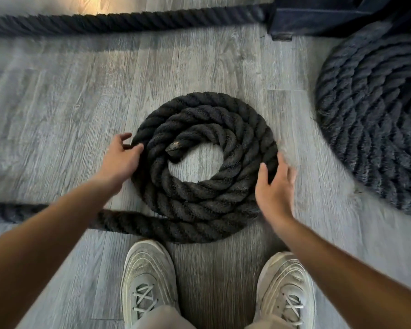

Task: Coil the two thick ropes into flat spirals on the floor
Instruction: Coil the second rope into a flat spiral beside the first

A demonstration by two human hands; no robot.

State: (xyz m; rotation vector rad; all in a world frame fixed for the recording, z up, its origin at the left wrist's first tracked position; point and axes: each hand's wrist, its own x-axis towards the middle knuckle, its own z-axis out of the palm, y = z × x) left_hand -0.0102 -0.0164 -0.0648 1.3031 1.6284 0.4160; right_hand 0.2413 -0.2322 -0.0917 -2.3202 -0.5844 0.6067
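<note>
A thick black rope [244, 129] lies on the grey wood floor as a small flat spiral of about three turns, its frayed end [173, 148] at the centre. Its loose tail [133, 224] runs off to the left near my feet. My left hand [121, 157] rests against the spiral's left outer edge, fingers curled on the rope. My right hand [274, 186] is at the right outer edge, fingers spread and blurred. A second, larger rope spiral [375, 119] lies at the right, tightly wound.
Another straight stretch of rope [119, 20] crosses the floor at the top toward a dark metal base [318, 17]. My two grey sneakers [150, 281] stand just behind the small spiral.
</note>
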